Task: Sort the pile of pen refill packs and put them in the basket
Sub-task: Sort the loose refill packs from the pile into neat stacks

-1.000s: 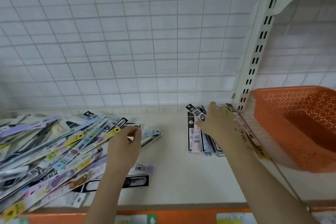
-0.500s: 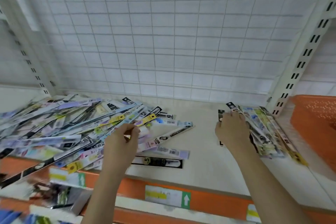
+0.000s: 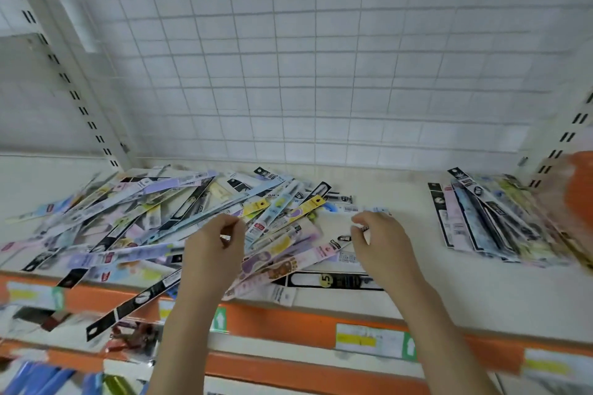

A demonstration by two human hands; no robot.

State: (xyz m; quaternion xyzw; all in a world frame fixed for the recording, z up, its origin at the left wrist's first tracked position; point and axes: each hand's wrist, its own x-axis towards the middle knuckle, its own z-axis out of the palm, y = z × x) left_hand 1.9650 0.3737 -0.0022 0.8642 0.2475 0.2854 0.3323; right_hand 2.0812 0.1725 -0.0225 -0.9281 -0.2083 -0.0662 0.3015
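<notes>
Pen refill packs: two groups, one basket, two hands.
Loose pile (image 3: 154, 228) of long, narrow multicoloured packs, centre-left; neat stack (image 3: 487, 221) right, beside orange basket (image 3: 577, 189) at the frame's edge. Left hand (image 3: 213, 253) curled, right hand (image 3: 382, 247) curled over the pile; grip unclear.

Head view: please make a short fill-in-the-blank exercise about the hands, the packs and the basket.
1. The basket at the right edge is ____ in colour.
2. The big pile lies on the ____ side of the shelf.
3. The sorted stack lies between the pile and the ____.

Missing words: orange; left; basket
</notes>
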